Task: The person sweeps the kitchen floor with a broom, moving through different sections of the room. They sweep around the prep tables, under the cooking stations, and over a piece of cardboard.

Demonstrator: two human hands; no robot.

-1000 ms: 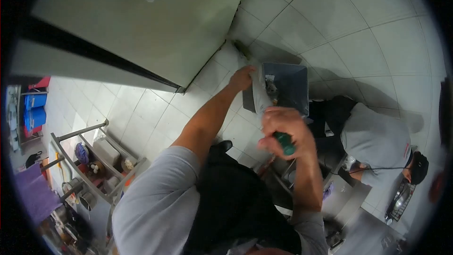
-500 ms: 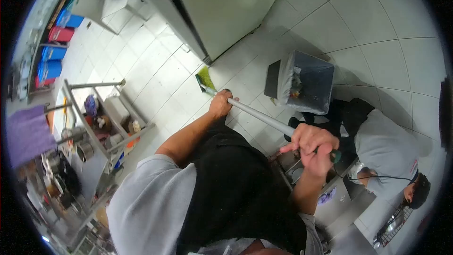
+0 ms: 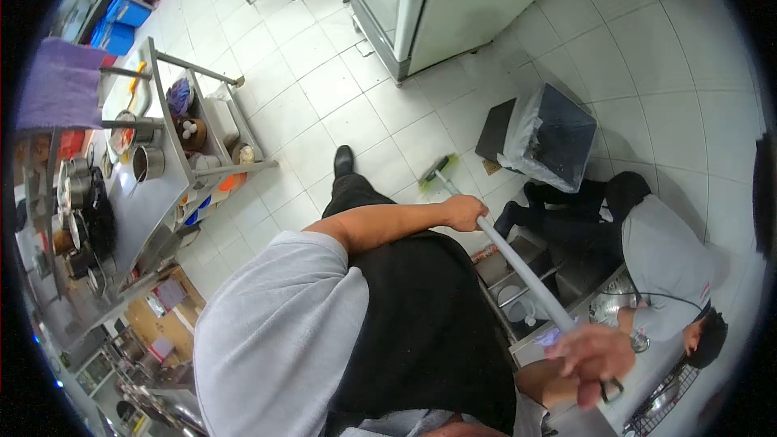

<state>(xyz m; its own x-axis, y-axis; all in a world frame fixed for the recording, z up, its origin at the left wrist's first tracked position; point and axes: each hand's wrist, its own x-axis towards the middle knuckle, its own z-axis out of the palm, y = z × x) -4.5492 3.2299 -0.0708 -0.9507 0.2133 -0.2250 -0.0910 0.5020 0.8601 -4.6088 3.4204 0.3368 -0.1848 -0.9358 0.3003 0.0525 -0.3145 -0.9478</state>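
Observation:
A long grey broom pole point(image 3: 526, 271) slants from the floor to the lower right. Its dark head with green bristles point(image 3: 438, 170) touches the white tiles. My left hand point(image 3: 464, 213) is closed around the pole's lower part. At its upper end, my right hand point(image 3: 595, 354) holds the pole, with blurred, partly loosened fingers; a green end piece shows beside them. Right of the broom head stands a grey bin point(image 3: 558, 137) with a clear liner, next to a dark flat panel point(image 3: 495, 129).
A person in a grey shirt point(image 3: 668, 247) leans over the metal sink point(image 3: 518, 295) at right. A steel table point(image 3: 150, 194) with pots stands left. A glass-door fridge point(image 3: 477, 8) is ahead. My shoe point(image 3: 344, 160) is on the tiles.
The broom head and my left hand have moved right; my right hand has moved down and right, its grip looser. The view has shifted, showing more of the table and my shoe.

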